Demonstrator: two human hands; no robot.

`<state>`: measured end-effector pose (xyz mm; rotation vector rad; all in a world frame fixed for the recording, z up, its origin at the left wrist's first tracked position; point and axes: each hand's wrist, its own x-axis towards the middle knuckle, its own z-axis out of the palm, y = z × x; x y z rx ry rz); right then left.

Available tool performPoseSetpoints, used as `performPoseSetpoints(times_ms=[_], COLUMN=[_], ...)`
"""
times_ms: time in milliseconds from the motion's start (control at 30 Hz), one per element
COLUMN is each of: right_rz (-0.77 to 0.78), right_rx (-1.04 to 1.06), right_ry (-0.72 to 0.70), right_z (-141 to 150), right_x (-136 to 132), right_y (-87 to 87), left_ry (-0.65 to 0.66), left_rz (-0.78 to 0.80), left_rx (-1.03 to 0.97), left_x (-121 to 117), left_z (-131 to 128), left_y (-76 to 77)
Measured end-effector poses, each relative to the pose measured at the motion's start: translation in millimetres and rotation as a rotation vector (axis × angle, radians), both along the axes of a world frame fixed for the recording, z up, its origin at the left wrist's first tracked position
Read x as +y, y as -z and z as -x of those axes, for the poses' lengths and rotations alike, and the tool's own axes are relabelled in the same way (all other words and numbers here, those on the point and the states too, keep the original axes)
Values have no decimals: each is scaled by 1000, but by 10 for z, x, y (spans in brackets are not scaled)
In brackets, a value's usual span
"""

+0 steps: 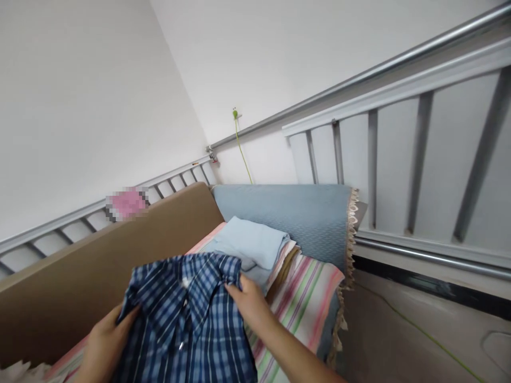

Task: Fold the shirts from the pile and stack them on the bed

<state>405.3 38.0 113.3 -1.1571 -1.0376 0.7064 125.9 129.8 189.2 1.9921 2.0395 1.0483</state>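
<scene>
A blue and white plaid shirt (pixel 187 319) with a collar and white buttons is held up over the sofa seat. My left hand (pixel 106 340) grips its left side near the collar. My right hand (pixel 249 300) pinches the right shoulder edge, with the fingers closed on the cloth. Just behind the shirt lies a stack of folded clothes, with a light blue piece (pixel 255 242) on top.
A striped cover (pixel 303 303) lies on the seat of a sofa with a brown backrest (pixel 99 266) and a blue quilted arm cover (pixel 303 213). A white railing (pixel 399 154) runs along the wall. A green cable (pixel 241 149) hangs from a wall plug and crosses the floor.
</scene>
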Motion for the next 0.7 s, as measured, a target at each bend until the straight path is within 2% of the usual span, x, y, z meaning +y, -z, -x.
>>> performPoseSetpoints(times_ms=[100,167,233,300,400,500,567,633,700], right_rz=[-81,-118,-123,-120,-38,142,227,239,215], right_rx=[63,104,139,170,203,173,140,127,127], right_ry=[139,226,292,351,422,483,529,556,544], right_z=[-441,-685,-903,-1099,-1341,-1494,-1543,-1568,-1590], right_x=[64,126,205,308,515,725,809,833,818], right_y=[-186,-250,-256,-173,162,633,866,956,923], left_ry=[260,381,460,522,570,567,562,552,534], left_rz=[-56,-71,-63,-51,-20,36,84,120,124], left_rx=[32,70,105,140,242,331,368,400,414], left_x=[442,715,986,1263,1671,2019,2184,2276,2302], left_z=[-732,-1204,-1635,-2017,-2498,-2854,-3002,-3079,-3105], left_y=[-438,-647,-754,-746,-507,-40,310,592,743])
